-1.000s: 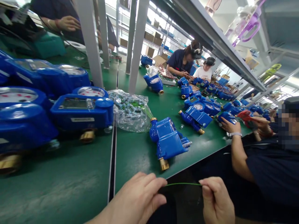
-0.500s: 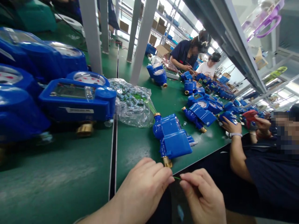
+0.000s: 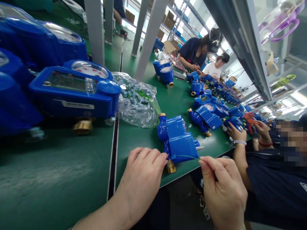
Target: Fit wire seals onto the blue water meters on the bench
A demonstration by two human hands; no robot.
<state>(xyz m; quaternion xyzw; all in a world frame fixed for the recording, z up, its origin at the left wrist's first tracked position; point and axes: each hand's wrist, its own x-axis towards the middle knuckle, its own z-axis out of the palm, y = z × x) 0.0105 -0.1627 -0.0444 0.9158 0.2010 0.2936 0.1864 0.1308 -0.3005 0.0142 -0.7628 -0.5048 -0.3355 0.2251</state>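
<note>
A thin green wire [image 3: 185, 156] stretches between my two hands in front of a blue water meter [image 3: 183, 145]. The fingers of my right hand [image 3: 225, 188] pinch its right end. My left hand [image 3: 145, 169] is closed, palm down, with its fingertips at the wire's left end, beside the meter's lower brass fitting [image 3: 171, 166]; its grip is partly hidden. The meter lies on its side on the green table. Behind it, a clear plastic bag [image 3: 141, 110] holds many small grey-blue pieces with green wires.
Large blue meters [image 3: 72, 92] crowd the left side of the table [image 3: 72, 166]. More meters [image 3: 207, 116] run off to the right, where a co-worker's hand [image 3: 237, 132] touches one near a red tool [image 3: 249, 120]. Grey posts [image 3: 94, 35] rise behind the bag.
My right hand has moved up and right, drawing out a longer stretch of green wire. My left hand has shifted slightly left and up. The view has tilted a little.
</note>
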